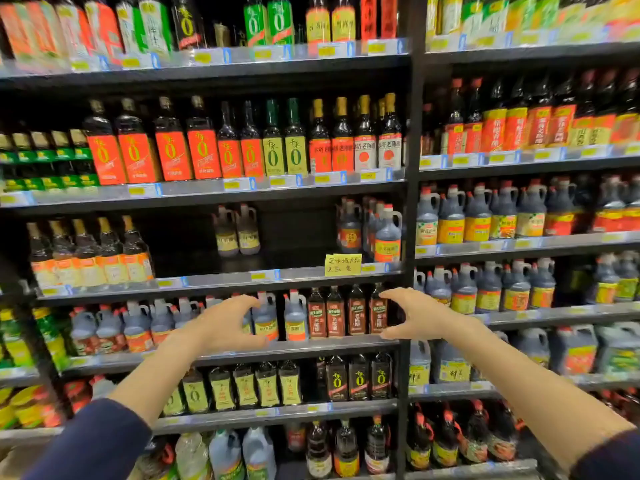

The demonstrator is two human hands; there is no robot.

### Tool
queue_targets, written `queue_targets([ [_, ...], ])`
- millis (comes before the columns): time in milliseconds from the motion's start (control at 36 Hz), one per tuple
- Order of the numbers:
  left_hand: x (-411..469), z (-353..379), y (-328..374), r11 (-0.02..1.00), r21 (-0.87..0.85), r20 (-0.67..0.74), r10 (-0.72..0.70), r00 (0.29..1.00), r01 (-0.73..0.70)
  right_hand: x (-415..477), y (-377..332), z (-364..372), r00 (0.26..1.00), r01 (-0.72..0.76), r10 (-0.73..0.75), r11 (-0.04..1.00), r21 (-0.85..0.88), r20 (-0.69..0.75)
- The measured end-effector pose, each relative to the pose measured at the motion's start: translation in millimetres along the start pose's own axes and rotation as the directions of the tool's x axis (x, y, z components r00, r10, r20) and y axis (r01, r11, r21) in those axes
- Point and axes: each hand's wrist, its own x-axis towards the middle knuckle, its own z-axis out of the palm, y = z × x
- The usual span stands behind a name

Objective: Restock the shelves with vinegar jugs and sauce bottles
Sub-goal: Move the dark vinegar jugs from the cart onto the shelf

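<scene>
Both my hands are raised in front of a shelf (311,344) of dark vinegar jugs and sauce bottles. My left hand (221,323) is spread in a wide curve just in front of a jug with an orange label (266,317), holding nothing. My right hand (419,315) is likewise spread, its fingertips near the rightmost of several brown-labelled bottles (378,313). Between the hands stands another jug (295,317). The shelf above (214,280) has a wide gap, with two small jugs (237,230) set far back.
A black upright post (410,216) splits the shelving into two bays. A yellow handwritten note (343,265) hangs on the rail of the gapped shelf. Rows of bottles and jugs fill the other levels above, below and in the right bay (519,216).
</scene>
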Motion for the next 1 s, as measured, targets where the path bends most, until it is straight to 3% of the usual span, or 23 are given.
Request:
queue_targets([
  [361,104,37,106,0.984,-0.073,0.077,0.171,0.982,-0.165,-24,117,-26,0.983,-0.183,0.183,0.983,0.011,0.002],
  [639,171,81,211,0.922,-0.132,0.115,0.379,0.918,-0.364,-91,210,-35,0.914,-0.405,0.404,0.913,-0.049,-0.021],
  [778,198,95,270,0.861,-0.132,0.158,0.507,0.847,-0.491,-133,238,-39,0.857,-0.515,0.514,0.857,-0.009,-0.041],
  [1000,232,114,361,0.701,-0.127,0.237,0.709,0.664,-0.702,-192,272,-30,0.722,-0.688,0.683,0.726,-0.009,-0.106],
])
